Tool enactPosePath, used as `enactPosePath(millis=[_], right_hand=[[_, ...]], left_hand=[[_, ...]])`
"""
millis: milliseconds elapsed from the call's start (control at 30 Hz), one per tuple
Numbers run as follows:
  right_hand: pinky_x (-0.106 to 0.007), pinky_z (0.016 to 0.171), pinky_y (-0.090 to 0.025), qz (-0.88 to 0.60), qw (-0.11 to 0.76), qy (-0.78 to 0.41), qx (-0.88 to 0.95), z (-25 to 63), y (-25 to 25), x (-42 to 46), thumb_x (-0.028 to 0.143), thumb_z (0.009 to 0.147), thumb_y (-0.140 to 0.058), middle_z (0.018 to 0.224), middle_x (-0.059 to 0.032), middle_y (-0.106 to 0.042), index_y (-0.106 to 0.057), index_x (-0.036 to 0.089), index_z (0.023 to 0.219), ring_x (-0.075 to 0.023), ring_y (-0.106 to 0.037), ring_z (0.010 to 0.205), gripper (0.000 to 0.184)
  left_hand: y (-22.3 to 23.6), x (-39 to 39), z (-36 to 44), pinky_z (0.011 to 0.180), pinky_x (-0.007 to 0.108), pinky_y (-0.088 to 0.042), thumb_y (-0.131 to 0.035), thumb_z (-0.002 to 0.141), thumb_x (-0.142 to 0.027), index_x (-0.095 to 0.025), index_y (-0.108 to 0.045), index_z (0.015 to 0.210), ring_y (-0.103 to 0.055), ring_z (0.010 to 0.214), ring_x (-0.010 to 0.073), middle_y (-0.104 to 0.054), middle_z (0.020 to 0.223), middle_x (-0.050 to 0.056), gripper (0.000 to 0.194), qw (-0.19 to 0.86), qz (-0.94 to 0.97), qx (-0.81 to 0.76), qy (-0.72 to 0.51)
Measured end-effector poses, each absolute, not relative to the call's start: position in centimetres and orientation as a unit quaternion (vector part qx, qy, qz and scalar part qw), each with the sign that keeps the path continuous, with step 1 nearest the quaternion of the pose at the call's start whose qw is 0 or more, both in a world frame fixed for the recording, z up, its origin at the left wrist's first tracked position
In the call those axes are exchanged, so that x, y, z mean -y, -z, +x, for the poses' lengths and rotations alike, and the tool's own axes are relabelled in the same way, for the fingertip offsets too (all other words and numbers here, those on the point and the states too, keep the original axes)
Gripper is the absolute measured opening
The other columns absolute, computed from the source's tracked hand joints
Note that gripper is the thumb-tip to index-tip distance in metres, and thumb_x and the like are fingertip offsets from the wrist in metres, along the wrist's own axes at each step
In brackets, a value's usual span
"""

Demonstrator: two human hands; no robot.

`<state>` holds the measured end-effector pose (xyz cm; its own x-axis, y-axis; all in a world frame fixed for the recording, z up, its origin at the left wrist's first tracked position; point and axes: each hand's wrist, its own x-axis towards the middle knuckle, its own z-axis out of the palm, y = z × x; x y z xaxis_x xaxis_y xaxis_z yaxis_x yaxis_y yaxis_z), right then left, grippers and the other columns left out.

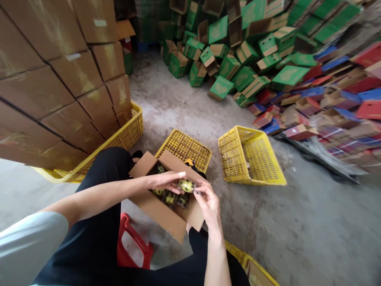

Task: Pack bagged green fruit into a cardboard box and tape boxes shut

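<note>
An open brown cardboard box (pixel 162 212) sits between my knees, its flaps spread. Above its right half I hold a small yellow-green and black item (pixel 186 185) in clear plastic wrap; its exact kind is unclear. My left hand (pixel 165 182) has its thumb above and its fingers below the item's left end. Thumb and fingertips of my right hand (pixel 209 200) pinch the right end. Several similar wrapped items (pixel 169 198) lie inside the box, partly hidden by my left hand.
An upside-down-looking yellow crate (pixel 190 145) is under the box's far side. Another yellow crate (pixel 253 157) lies to the right. Stacked cartons (pixel 62 79) rise at left in a yellow tray (pixel 131 127). A red stool (pixel 135 242) is below; green boxes (pixel 222 87) pile up behind.
</note>
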<state>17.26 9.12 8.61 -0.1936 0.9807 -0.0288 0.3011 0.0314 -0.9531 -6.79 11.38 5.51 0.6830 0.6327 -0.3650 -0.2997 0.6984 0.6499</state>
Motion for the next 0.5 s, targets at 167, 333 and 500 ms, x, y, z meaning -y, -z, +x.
enactPosePath(millis=[167, 333, 500], right_hand=[[-0.050, 0.121, -0.038, -0.519, 0.370, -0.466, 0.613, 17.00, -9.14, -9.10, 0.039, 0.089, -0.069, 0.159, -0.0076, -0.049, -0.076, 0.027, 0.107, -0.0326, -0.041, 0.150, 0.022], [-0.048, 0.119, -0.043, -0.522, 0.344, -0.535, 0.568, 16.76, -8.71, -8.70, 0.042, 0.088, -0.075, 0.170, -0.0022, -0.032, -0.054, 0.036, 0.148, -0.0297, -0.035, 0.154, 0.064], [-0.049, 0.121, -0.041, -0.520, 0.309, -0.568, 0.558, 16.61, -8.78, -9.06, 0.042, 0.086, -0.079, 0.149, -0.0076, -0.062, -0.065, 0.028, 0.140, -0.0292, -0.055, 0.141, 0.057]], left_hand=[[-5.59, -11.65, -6.91, 0.090, 0.038, -0.058, -0.094, 0.068, -0.049, -0.015, -0.072, 0.114, -0.075, 0.091, 0.0218, -0.075, 0.113, 0.013, 0.062, 0.835, 0.285, -0.332, -0.334], [-5.65, -11.70, -6.90, 0.084, 0.035, -0.060, -0.096, 0.064, -0.049, -0.012, -0.071, 0.108, -0.074, 0.086, 0.0199, -0.074, 0.106, 0.012, 0.063, 0.809, 0.298, -0.360, -0.356], [-6.13, -11.59, -6.97, 0.076, 0.030, -0.057, -0.099, 0.062, -0.043, -0.014, -0.070, 0.117, -0.071, 0.080, 0.0158, -0.073, 0.104, 0.009, 0.068, 0.812, 0.341, -0.349, -0.321]])
